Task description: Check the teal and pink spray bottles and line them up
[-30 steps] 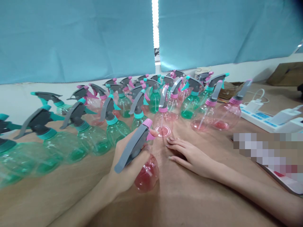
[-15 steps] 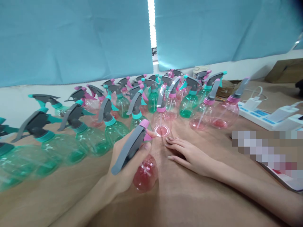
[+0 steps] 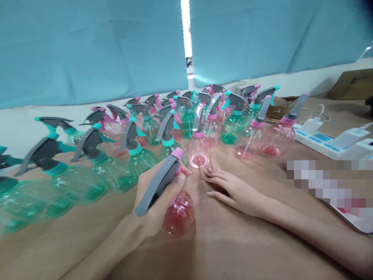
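Observation:
My left hand [image 3: 153, 200] is wrapped round the neck of a pink spray bottle [image 3: 179, 214] that stands on the brown table [image 3: 227, 249]; its grey trigger [image 3: 155, 186] slants down to the left over my knuckles. My right hand [image 3: 233, 188] rests flat on the table just right of it, fingers stretched toward a clear pink bottle [image 3: 198, 152] a little beyond the fingertips. That hand holds nothing.
Several green and pink spray bottles [image 3: 140, 155] crowd the table's far and left side in rows. A white power strip [image 3: 329, 146] with plugged chargers lies at the right. A blurred patch [image 3: 329, 182] covers something at the right. Blue curtains [image 3: 87, 46] hang behind.
The held bottle has shifted slightly nearer and lower with my left hand. My right hand has stayed in place.

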Demonstrator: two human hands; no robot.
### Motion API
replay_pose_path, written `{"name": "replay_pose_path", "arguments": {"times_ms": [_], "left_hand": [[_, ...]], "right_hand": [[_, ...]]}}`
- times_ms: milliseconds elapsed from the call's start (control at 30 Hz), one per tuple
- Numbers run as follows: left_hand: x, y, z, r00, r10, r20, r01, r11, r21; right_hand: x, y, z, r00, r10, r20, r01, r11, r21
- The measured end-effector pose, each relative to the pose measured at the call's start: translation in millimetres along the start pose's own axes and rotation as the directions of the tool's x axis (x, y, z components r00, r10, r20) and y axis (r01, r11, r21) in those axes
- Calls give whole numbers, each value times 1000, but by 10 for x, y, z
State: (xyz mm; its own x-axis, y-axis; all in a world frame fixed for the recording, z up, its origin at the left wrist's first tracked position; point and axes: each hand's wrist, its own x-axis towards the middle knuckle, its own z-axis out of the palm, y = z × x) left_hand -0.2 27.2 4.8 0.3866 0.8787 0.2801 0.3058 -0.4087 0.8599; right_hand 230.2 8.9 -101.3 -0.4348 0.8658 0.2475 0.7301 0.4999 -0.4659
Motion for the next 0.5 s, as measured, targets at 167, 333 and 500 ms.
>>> {"name": "replay_pose_path", "arguments": {"times_ms": [167, 333, 500], "left_hand": [[4, 24, 2, 1000, -29, 5, 29, 999, 19], [-7, 12, -15, 1000, 6, 2, -6, 998, 63], [6, 40, -15, 998, 0, 66, -2, 1000, 27]], "right_hand": [[1, 8, 5, 1000, 1, 17, -1, 1000, -15], [1, 17, 10, 1000, -4, 12, 4, 1000, -8], [1, 13, 7, 1000, -10, 7, 10, 1000, -1]]}}
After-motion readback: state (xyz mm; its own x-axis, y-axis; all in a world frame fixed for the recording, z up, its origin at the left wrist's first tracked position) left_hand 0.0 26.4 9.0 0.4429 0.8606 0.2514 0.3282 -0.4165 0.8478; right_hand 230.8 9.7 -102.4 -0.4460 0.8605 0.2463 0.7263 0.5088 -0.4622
